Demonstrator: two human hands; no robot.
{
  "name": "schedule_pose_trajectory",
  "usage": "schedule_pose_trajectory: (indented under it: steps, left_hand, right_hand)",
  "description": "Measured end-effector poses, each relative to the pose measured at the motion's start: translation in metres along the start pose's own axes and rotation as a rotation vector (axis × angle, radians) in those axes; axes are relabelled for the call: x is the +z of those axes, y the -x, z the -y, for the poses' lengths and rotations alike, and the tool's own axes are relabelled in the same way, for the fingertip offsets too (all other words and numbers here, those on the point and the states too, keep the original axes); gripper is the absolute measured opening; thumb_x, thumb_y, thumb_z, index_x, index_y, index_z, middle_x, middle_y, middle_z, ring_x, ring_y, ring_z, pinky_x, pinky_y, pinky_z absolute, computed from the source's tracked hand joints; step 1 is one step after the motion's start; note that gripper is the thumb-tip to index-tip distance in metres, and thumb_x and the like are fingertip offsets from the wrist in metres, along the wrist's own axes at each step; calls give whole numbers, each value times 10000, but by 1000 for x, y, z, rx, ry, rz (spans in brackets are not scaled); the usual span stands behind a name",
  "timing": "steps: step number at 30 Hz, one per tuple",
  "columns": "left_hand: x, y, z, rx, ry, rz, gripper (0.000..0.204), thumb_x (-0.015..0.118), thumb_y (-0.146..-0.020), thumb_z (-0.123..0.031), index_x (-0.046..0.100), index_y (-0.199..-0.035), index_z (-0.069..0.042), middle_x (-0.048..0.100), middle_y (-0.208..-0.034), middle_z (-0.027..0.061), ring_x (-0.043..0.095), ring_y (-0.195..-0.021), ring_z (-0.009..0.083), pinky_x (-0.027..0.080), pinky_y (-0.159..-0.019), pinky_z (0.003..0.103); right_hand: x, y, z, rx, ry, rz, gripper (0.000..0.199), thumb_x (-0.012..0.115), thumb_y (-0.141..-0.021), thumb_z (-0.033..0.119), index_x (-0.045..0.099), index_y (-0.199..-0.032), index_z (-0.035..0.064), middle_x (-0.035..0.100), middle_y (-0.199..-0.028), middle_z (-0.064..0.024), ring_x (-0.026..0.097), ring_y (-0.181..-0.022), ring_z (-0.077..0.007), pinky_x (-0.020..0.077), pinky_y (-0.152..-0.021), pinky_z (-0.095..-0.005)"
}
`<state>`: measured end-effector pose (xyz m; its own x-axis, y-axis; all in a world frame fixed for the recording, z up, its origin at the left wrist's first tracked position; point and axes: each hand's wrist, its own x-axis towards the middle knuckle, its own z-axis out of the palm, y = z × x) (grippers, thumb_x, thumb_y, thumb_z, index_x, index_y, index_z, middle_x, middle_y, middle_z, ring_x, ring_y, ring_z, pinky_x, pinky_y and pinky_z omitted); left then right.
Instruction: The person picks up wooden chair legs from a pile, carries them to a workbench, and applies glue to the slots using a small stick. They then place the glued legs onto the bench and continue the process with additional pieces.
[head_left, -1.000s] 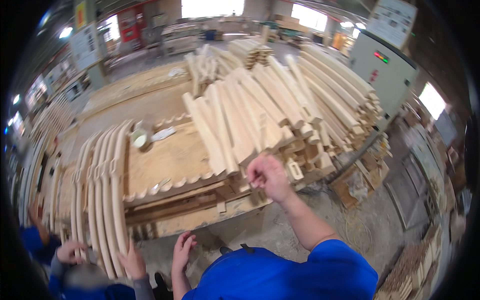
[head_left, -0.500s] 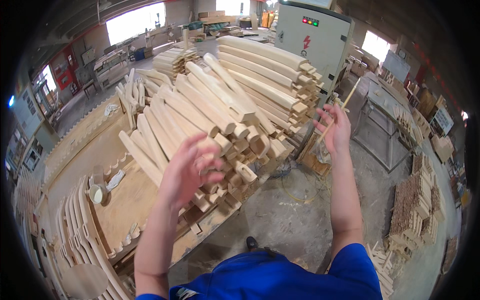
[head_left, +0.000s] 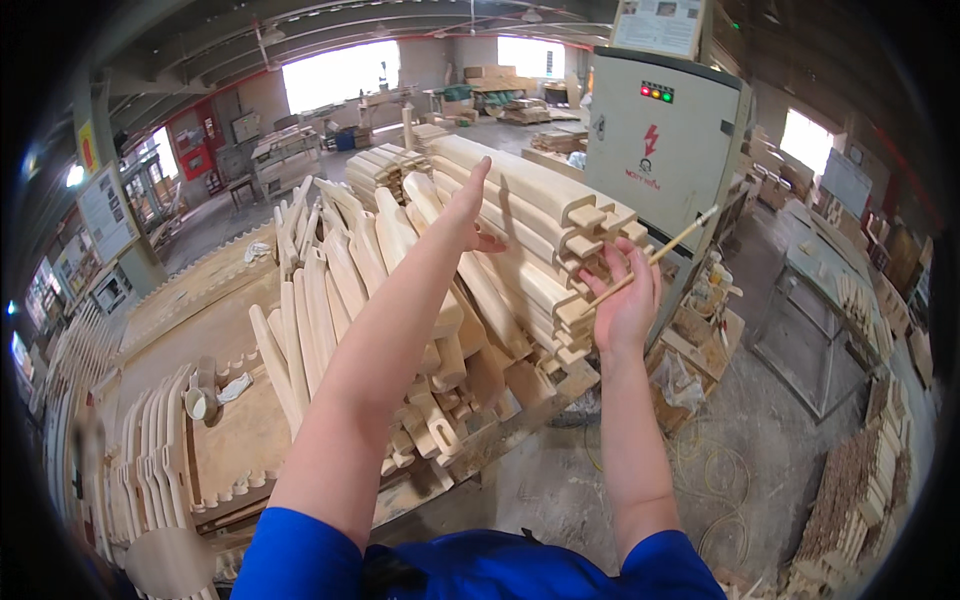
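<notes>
Two hands reach up to a big stack (head_left: pixel 500 270) of pale wood parts on a pallet (head_left: pixel 520 415). Left hand (head_left: pixel 468 215) is open flat, fingers straight, touching the top of the stack. Right hand (head_left: pixel 625 300) holds a thin stick (head_left: pixel 655 258) at the stack's right end, near the grey cabinet (head_left: pixel 665 145).

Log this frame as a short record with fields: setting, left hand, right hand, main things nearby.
setting: woodworking shop, concrete floor
left hand: raised, fingers stretched out, over the stack of curved wooden parts; contact cannot be told
right hand: holds a thin wooden stick at the notched ends of the stack
behind stack: grey electrical cabinet with coloured lamps
lower left: work table edged with more curved parts
</notes>
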<state>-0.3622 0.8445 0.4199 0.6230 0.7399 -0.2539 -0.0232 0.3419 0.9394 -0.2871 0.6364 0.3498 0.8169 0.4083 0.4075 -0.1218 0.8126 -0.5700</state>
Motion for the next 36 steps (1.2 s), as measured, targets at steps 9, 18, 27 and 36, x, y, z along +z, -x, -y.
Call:
schedule_pose_trajectory:
  steps: [9, 18, 27, 36]
  left_hand:
    - [10, -16, -24, 2, -138, 80, 969, 570, -684, -722, 339, -1412, -127, 372, -1411, 172, 347, -1296, 392, 244, -1004, 650]
    - [-49, -4, -23, 282, 331, 151, 713, 655, -725, -488, 460, -1279, -84, 480, -1259, 175, 452, -1171, 349, 312, -984, 585]
    - [-165, 129, -51, 713, 248, -61, 508, 660, -755, -428, 560, -1065, -37, 634, -924, 95, 625, -846, 226, 516, -823, 386]
    - [-334, 248, -8, 1259, -43, -526, 783, 711, -728, -216, 237, -1340, -102, 427, -1203, 123, 480, -1096, 227, 464, -885, 374]
  right_hand:
    - [16, 21, -3, 30, -76, 235, 195, 438, -942, 207, 406, -1076, 69, 435, -1214, -108, 446, -1183, -273, 442, -873, -509]
    - [5, 30, 16, 57, -50, 255, 225, 409, -952, 235, 403, -1052, 34, 461, -1136, -129, 489, -1097, -232, 553, -762, -471]
    - [1, 69, 14, 104, -62, 278, 187, 434, -959, 260, 431, -964, 74, 491, -1058, -96, 512, -892, -181, 499, -572, -318]
    - [61, 145, -18, 264, -182, 448, 191, 394, -985, 219, 459, -910, 57, 542, -949, -97, 541, -720, -141, 427, -451, -227]
